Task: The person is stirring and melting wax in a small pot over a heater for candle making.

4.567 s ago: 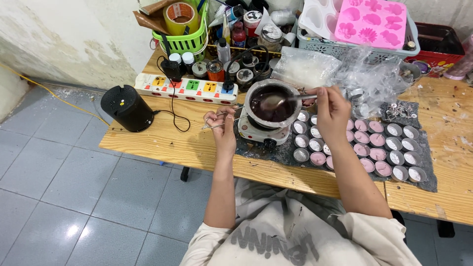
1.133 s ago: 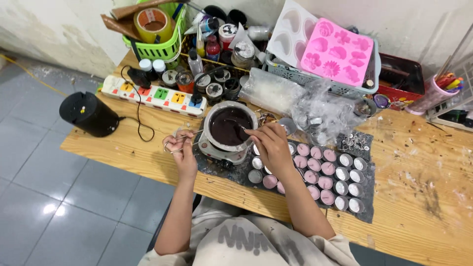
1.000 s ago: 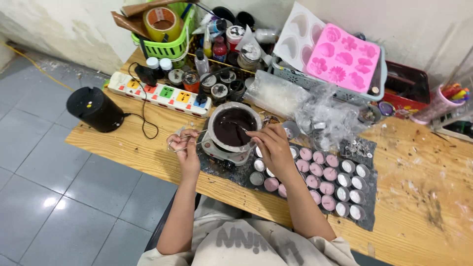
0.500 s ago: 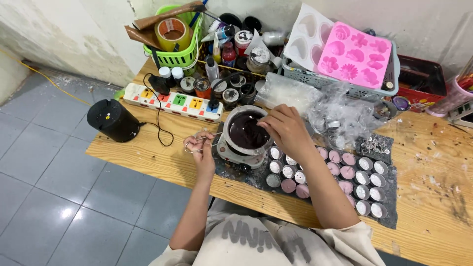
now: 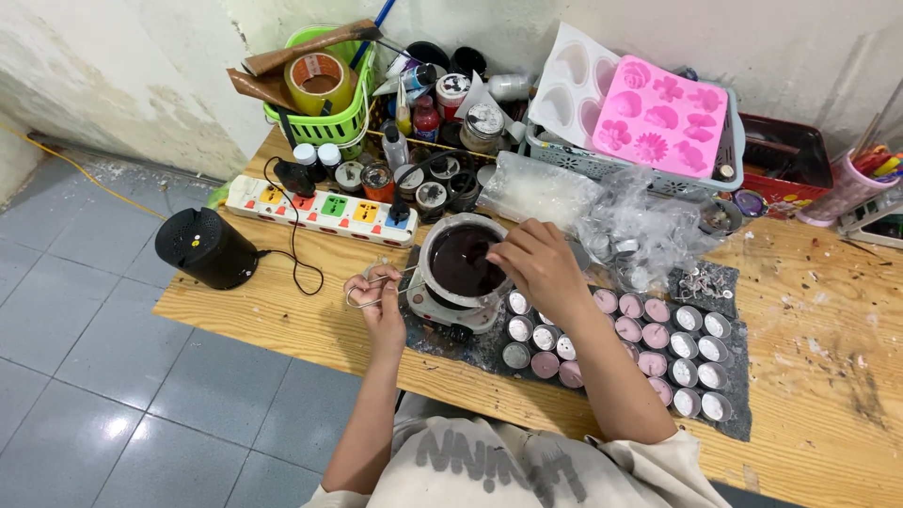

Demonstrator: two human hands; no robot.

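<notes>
The small round metal melting pot (image 5: pixel 464 266), full of a dark reddish-brown liquid, sits on a little stand right between the person's two hands, near the front edge of the pale wooden table (image 5: pixel 818 320). The right hand (image 5: pixel 538 268) hangs over the pot's far rim with its fingers pinched together on something thin that dips toward the liquid; it is too small for me to say what it is. The left hand (image 5: pixel 380 303) is closed around a bent wire handle (image 5: pixel 376 285) that runs to the pot's side, steadying it. Just beyond the right wrist lie rows of small round metal cups (image 5: pixel 649 348) on a dark mat (image 5: pixel 738 376), some filled pink, some showing white. Beyond the fingers of both hands are a white power strip with coloured sockets (image 5: pixel 320 209), a crumpled clear plastic bag (image 5: pixel 640 230) and a pink silicone flower mould (image 5: pixel 666 118); out past the left hand stands a black cylindrical speaker (image 5: pixel 204 247). My worry is the pot: it is filled close to the rim and perched high, so a tug on the handle or a nudge from the stirring hand could slop hot liquid onto the mat, the cups or toward the power strip.
</notes>
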